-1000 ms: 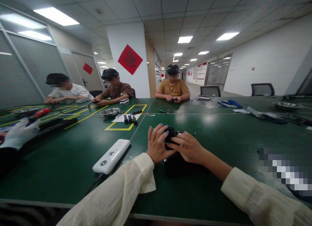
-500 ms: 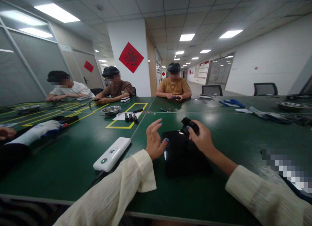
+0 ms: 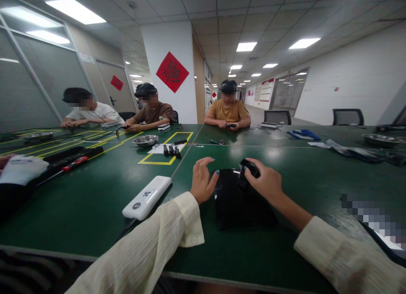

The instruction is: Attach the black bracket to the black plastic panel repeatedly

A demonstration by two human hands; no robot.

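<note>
My right hand (image 3: pixel 268 181) is closed around a small black part (image 3: pixel 251 168) with a blocky end, its exact kind unclear. Below that hand a glossy black flat piece (image 3: pixel 242 209), perhaps a bag or panel, lies on the green table. At the left edge of this black piece is my left hand (image 3: pixel 203 182), thumb and fingers apart, with nothing in it. Its thumb tip is close to the glossy surface; contact is hard to judge.
A white power bank (image 3: pixel 147 197) marked 26 lies left of my sleeve. Several small black parts (image 3: pixel 171 150) stand inside a yellow-taped rectangle, near a metal bowl (image 3: pixel 146 141). At far left, a co-worker's gloved hand (image 3: pixel 23 169) is beside a red-handled screwdriver (image 3: pixel 75 163). Others sit opposite.
The co-worker's gloved hand has drawn back leftward, uncovering the red-handled screwdriver. The black part in my right hand has tilted slightly. My left hand stays nearly in place, its fingers bent a little more.
</note>
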